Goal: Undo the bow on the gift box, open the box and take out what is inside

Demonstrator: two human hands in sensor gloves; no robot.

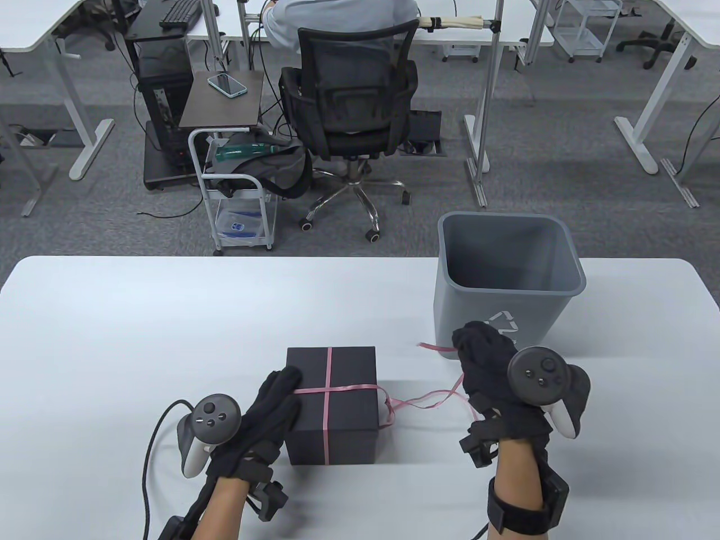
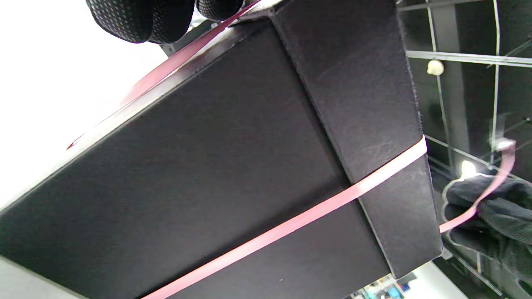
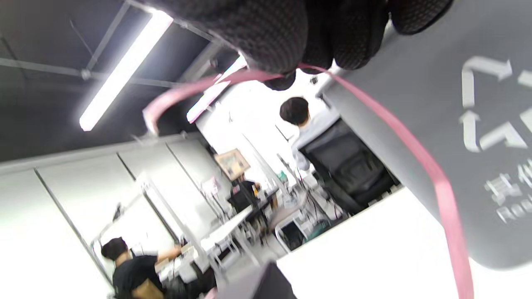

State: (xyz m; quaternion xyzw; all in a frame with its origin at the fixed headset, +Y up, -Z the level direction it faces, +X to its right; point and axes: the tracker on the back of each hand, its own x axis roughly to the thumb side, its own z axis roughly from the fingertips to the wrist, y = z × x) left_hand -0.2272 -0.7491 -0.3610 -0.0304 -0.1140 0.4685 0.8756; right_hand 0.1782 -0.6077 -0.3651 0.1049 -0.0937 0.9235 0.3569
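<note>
The right hand [image 1: 486, 365] pinches the pink ribbon [image 1: 427, 400] in curled fingers, holding it up to the right of the black gift box [image 1: 332, 405]. The left hand [image 1: 270, 410] rests flat, fingers straight, on the box's left top edge. The box sits on the near middle of the white table [image 1: 140, 337], with a grey bin [image 1: 506, 281] at far right.

Pink ribbon [image 2: 286, 226] crosses the black box [image 2: 216, 166] below gloved fingers [image 2: 141, 18].

Grey bin [image 1: 509, 281] on white table [image 1: 169, 315], seemingly empty.
</note>
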